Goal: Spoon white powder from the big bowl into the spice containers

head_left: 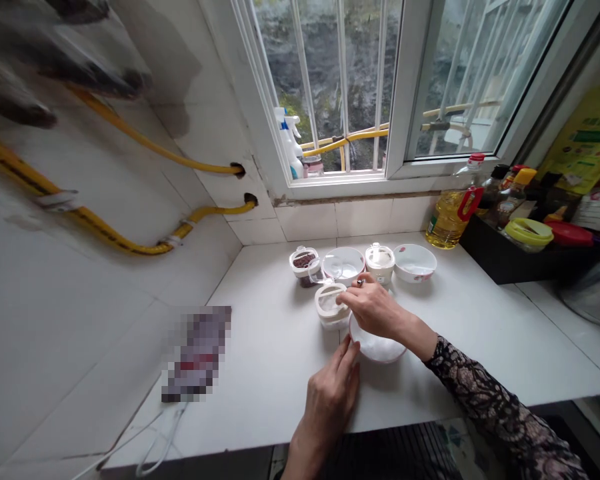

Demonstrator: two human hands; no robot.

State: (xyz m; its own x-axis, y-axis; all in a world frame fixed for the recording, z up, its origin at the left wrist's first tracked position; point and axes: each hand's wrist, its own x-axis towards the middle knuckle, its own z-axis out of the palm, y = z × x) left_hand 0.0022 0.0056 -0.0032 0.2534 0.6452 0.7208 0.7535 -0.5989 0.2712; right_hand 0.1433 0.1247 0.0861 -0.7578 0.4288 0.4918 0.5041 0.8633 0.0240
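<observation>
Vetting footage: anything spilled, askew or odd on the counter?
Yes: a pixelated patch on the counter, at left, masks whatever lies there; white cable runs from it. The bowl by the left hand looks upright, no spill visible.

One camera sat on the person's head and looked forward and down. It saw the flat white desk (260,400) from above. The desk was near, and the bare left hand (330,393) and bare right hand (375,307) were close, low in the view. Farther off, up top, was the white-framed glass window (404,113). The view was wide, from the white tiled wall (80,320) on the left to the long black box (495,257) on the right.
</observation>
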